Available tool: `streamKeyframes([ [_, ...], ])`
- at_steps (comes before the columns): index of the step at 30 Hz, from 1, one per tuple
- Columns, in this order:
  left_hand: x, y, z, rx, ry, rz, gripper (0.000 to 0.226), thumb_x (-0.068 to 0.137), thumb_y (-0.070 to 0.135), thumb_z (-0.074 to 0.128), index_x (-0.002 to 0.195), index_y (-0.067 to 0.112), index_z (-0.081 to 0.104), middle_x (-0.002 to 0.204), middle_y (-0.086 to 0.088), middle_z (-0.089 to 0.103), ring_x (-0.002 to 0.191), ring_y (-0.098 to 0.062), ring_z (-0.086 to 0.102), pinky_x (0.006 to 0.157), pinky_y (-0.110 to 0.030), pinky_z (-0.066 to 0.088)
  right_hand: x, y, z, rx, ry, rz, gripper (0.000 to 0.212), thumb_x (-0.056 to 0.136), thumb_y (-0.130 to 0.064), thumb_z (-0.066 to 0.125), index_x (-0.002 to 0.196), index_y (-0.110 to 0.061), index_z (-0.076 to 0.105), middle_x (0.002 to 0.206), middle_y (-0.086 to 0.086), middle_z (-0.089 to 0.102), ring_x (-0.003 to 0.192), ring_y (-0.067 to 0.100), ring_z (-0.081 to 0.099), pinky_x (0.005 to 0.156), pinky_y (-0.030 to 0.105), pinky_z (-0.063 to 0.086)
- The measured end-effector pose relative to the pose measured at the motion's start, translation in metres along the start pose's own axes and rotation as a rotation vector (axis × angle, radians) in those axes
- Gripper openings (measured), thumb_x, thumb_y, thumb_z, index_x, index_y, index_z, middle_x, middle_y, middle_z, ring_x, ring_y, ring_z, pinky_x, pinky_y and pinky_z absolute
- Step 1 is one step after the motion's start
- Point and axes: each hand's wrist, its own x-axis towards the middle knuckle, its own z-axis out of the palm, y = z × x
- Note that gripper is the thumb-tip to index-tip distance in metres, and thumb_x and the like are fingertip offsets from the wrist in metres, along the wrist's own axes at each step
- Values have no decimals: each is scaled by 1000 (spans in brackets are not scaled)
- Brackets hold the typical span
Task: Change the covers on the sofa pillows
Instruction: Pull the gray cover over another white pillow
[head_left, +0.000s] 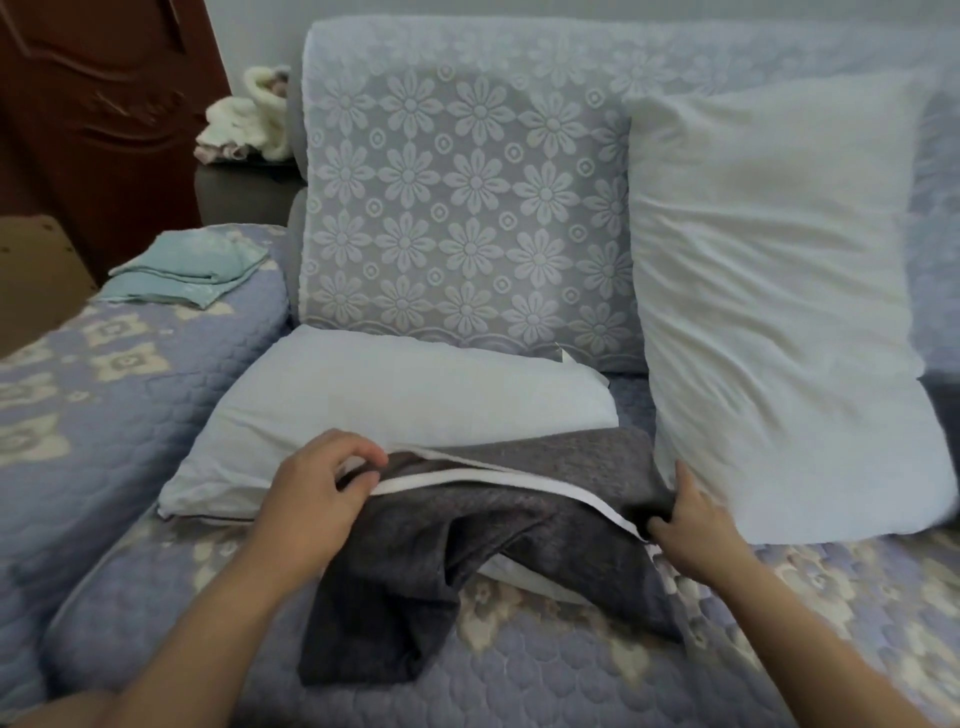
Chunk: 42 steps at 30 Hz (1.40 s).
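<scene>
Grey cover (415, 566) lies on the sofa seat (519, 675), partly over a flat white pillow (395, 400). Left hand (317, 499) pinches the cover's white-edged opening at its left end; right hand (685, 519) grips the same edge at the right, hands well apart. A second bare pillow (779, 291) leans upright against the backrest (467, 208). Folded teal cloth (192, 273) rests on the armrest (104, 374).
</scene>
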Motion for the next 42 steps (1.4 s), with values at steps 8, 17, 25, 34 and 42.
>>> streamKeyframes([
  [8, 27, 22, -60, 393, -866, -98, 8, 91, 43, 67, 89, 37, 63, 94, 12, 67, 86, -1, 61, 80, -21, 46, -24, -50, -82, 689, 236, 194, 11, 89, -8, 46, 87, -9, 57, 82, 18, 67, 68, 33, 66, 65, 44, 60],
  [17, 124, 98, -187, 277, -473, -146, 20, 101, 33, 59, 92, 19, 70, 90, 0, 71, 88, -18, 66, 78, -32, 49, -13, -297, -317, 1154, 329, -260, 17, 100, -16, 43, 87, -17, 54, 83, 11, 56, 67, 24, 57, 53, 32, 54],
  [25, 188, 60, -274, 496, 304, -241, 14, 87, 12, 63, 94, 22, 69, 99, -9, 69, 92, -36, 65, 76, -37, 53, -20, -346, -366, -34, 872, -397, 38, 88, -13, 47, 125, -11, 57, 128, 23, 44, 124, 48, 40, 99, 49, 44],
  [34, 199, 35, -297, 866, -592, -453, 40, 94, 0, 45, 112, 23, 73, 100, 0, 75, 89, -20, 72, 76, -33, 59, -20, -293, -293, -678, 272, -263, 37, 101, -10, 40, 133, 1, 57, 129, 10, 62, 121, 28, 58, 93, 23, 43],
  [42, 214, 7, -271, 811, -149, -579, 21, 96, 13, 51, 103, 3, 68, 106, -11, 65, 89, -28, 64, 61, -29, 58, -26, -302, -289, -501, 155, -260, 40, 104, -8, 38, 141, 3, 46, 148, 18, 47, 133, 30, 50, 100, 26, 40],
])
